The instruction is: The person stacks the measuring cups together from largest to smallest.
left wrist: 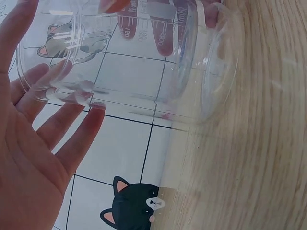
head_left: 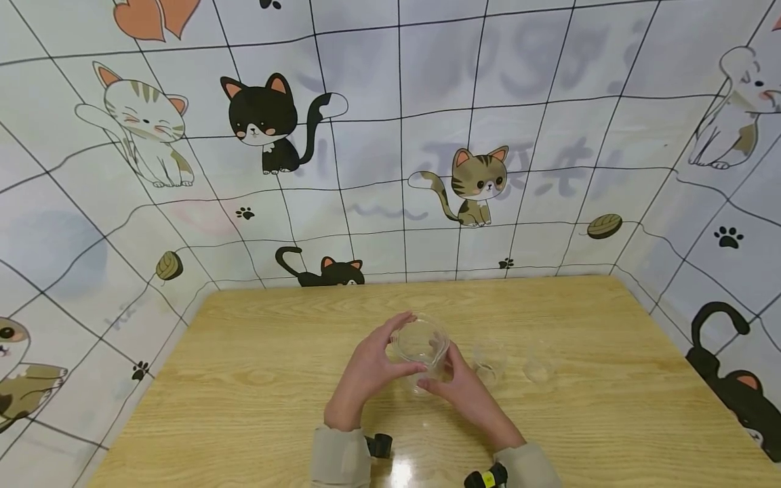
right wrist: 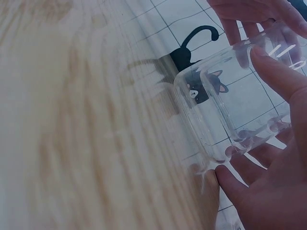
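Two clear measuring beakers, one nested inside the other (head_left: 421, 342), are held between both hands over the table. Left hand (head_left: 369, 366) curls round the rim end, thumb on the near side and fingers along the far side. Lower down, the right hand (head_left: 466, 393) grips the outer beaker's (right wrist: 211, 151) wall with thumb and fingers. White graduation marks show on the wall in the left wrist view, with right-hand fingers (left wrist: 160, 31) visible through it. The inner beaker's (right wrist: 235, 136) base sits a little above the outer one's in the right wrist view.
Two more clear vessels, a nearer one (head_left: 488, 369) and a farther one (head_left: 538, 369), stand on the wooden table (head_left: 256, 379) to the right of the hands. Behind and at both sides hangs a white gridded backdrop (head_left: 378, 149) with cartoon cats.
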